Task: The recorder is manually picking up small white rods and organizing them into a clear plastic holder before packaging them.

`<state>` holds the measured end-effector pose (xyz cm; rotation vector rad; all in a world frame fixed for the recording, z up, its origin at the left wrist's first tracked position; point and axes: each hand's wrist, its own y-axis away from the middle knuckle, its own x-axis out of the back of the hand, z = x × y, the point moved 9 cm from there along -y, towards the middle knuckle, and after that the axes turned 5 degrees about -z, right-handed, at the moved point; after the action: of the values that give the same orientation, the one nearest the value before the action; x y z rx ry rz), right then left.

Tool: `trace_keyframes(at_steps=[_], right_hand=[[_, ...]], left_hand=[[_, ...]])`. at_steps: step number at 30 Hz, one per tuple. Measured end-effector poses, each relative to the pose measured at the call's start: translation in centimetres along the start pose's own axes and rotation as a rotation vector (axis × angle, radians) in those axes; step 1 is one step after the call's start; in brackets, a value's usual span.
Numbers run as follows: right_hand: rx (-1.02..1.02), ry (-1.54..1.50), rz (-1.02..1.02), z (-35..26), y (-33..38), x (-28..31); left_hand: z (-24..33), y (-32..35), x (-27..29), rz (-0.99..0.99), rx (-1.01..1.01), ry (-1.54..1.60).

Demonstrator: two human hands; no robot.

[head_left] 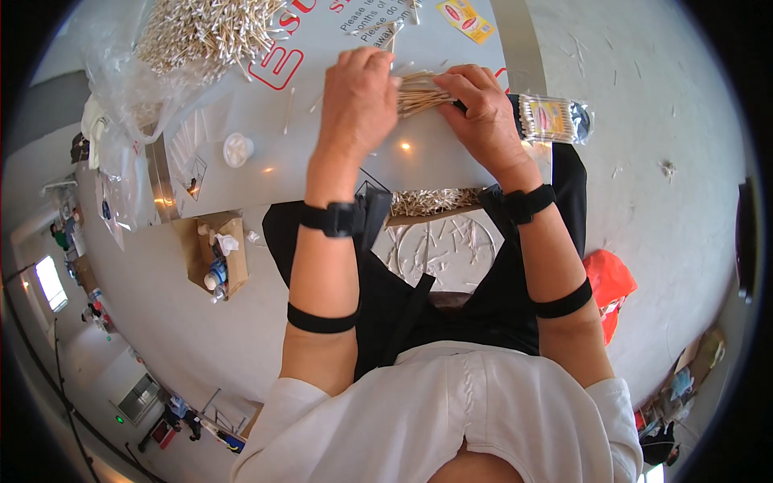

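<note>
A bundle of cotton swabs (pixel 422 95) with wooden sticks lies sideways between my two hands, above the grey tabletop (pixel 322 165). My right hand (pixel 483 109) is closed on its right end, thumb below and fingers over the top. At the bundle's left end, my left hand (pixel 358 101) is curled with its back toward me; its fingertips are partly hidden, but it appears to grip the swab ends. Just right of my right hand, a clear packet of swabs (pixel 551 118) with a yellow label sticks out past the table edge.
A big heap of loose swabs (pixel 205 36) sits on plastic at the far left. Nearer are a small white round tub (pixel 237 150) and a yellow label card (pixel 465 19). Below the table edge stand a box of swabs (pixel 435 201) and a cardboard carton (pixel 213 256).
</note>
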<state>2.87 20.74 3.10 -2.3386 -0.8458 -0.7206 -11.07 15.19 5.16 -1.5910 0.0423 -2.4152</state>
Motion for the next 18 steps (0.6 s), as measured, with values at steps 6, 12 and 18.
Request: trace_keyframes(at_steps=[6, 12, 18], right_hand=[[-0.203, -0.084, 0.179, 1.9, 2.0, 1.8], [-0.305, -0.416, 0.342, 2.7, 3.4, 2.0], [-0.29, -0.572, 0.368, 2.2, 4.6, 1.5]], left_hand=[[4.2, 4.4, -4.8, -0.096, 0.052, -0.175], [3.2, 2.7, -4.8, -0.034, 0.075, -0.169], [4.9, 5.6, -5.9, -0.125, 0.063, -0.142]])
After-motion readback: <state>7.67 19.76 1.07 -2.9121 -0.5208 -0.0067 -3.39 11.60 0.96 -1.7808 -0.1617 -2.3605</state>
